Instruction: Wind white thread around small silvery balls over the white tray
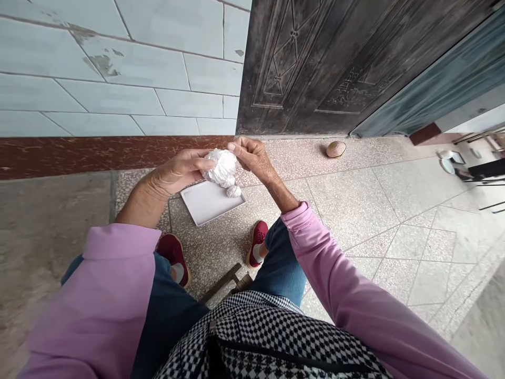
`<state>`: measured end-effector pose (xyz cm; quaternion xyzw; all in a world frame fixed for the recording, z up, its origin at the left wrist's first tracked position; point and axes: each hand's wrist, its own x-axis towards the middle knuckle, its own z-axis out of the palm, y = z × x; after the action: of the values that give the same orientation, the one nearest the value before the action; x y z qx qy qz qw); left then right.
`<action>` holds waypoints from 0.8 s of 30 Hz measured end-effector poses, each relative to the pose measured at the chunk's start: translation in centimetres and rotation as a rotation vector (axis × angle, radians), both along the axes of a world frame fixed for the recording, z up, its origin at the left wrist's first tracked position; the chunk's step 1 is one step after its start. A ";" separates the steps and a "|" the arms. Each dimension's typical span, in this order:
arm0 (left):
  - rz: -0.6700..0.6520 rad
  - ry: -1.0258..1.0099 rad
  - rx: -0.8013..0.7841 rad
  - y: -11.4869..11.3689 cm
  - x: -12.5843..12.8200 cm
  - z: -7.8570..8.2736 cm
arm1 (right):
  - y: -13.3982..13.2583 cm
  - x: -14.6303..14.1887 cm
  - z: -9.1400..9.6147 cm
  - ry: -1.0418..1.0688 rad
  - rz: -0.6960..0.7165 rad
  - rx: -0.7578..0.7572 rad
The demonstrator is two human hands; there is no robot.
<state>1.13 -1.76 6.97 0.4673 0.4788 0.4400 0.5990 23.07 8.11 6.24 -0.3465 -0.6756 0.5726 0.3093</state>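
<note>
A white bundle of ruffled, pleated layers (223,167), its material unclear, is held up in front of the wall. My left hand (185,169) is closed round its left side, with the thumb across the front. At its upper right edge, my right hand (252,157) is closed in a pinch, thumb against forefinger; what lies between those fingertips is too small to make out. Just below the bundle shows a smaller white pleated piece (234,191); whether it hangs from the bundle or rests in the tray I cannot tell. Underneath is a shallow white tray (205,206) on the floor.
A pale tiled wall (118,63) with a brown skirting rises ahead, beside a dark panelled door (300,68). Near the door's foot lies a rounded pinkish object (336,149). Between my feet is a small wooden piece (223,281). Several items stand at far right.
</note>
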 end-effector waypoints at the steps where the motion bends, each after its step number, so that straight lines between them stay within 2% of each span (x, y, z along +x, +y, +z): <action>1: 0.024 -0.034 0.018 0.0 0.1 0.0 | -0.1 -0.1 -0.1 -0.001 -0.007 -0.003; 7: 0.232 -0.268 0.120 0.8 0.8 0.9 | -0.6 -1.1 -1.3 -0.028 0.017 0.011; 12: 0.422 -0.182 0.219 2.2 -0.6 0.5 | -1.9 -1.3 -1.9 -0.097 0.230 0.084; 17: 0.529 -0.050 0.257 2.8 -2.0 -0.9 | -3.4 -1.2 -0.1 -0.152 0.360 0.114; 21: 0.546 0.073 0.219 2.3 -1.4 -1.2 | -4.1 -0.9 2.0 -0.179 0.337 0.093; 24: 0.479 0.154 0.161 1.6 -0.8 -1.1 | -3.7 -0.5 2.9 -0.134 0.254 0.068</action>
<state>0.34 -0.15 5.89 0.4189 0.5835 0.5689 0.4005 22.58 4.44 9.13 -0.2850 -0.7520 0.5596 0.2002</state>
